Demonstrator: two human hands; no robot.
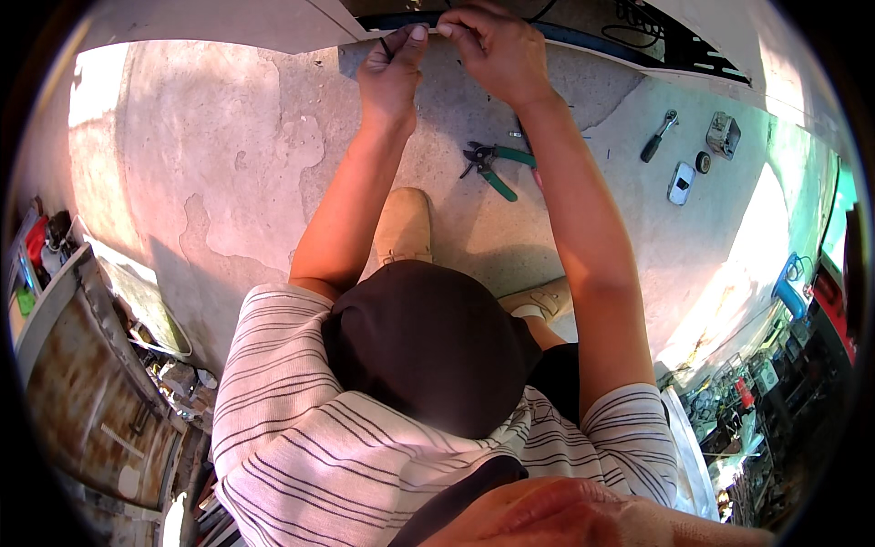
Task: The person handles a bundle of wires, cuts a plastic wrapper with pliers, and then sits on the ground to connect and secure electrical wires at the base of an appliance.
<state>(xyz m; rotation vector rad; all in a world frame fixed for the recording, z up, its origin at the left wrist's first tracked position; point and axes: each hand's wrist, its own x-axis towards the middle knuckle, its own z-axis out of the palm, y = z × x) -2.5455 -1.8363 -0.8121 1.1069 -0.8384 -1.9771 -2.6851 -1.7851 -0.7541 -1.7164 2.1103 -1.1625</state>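
Observation:
Both my hands are raised at the lower edge of a white vehicle panel, in front of its dark opening. My left hand is closed in a pinch, with a short piece of thin black wire showing beside the thumb. My right hand is closed a little to the right, its thumb and forefinger pinched close to the left fingertips. What the right fingers hold is too small to make out. Green-handled pliers lie on the concrete floor below my right wrist, partly covered by the forearm.
On the floor to the right lie a ratchet wrench, a grey box-shaped part, a black ring and a silver phone-like object. Black cables hang inside the opening. A rusty metal panel leans at left; clutter fills the lower right.

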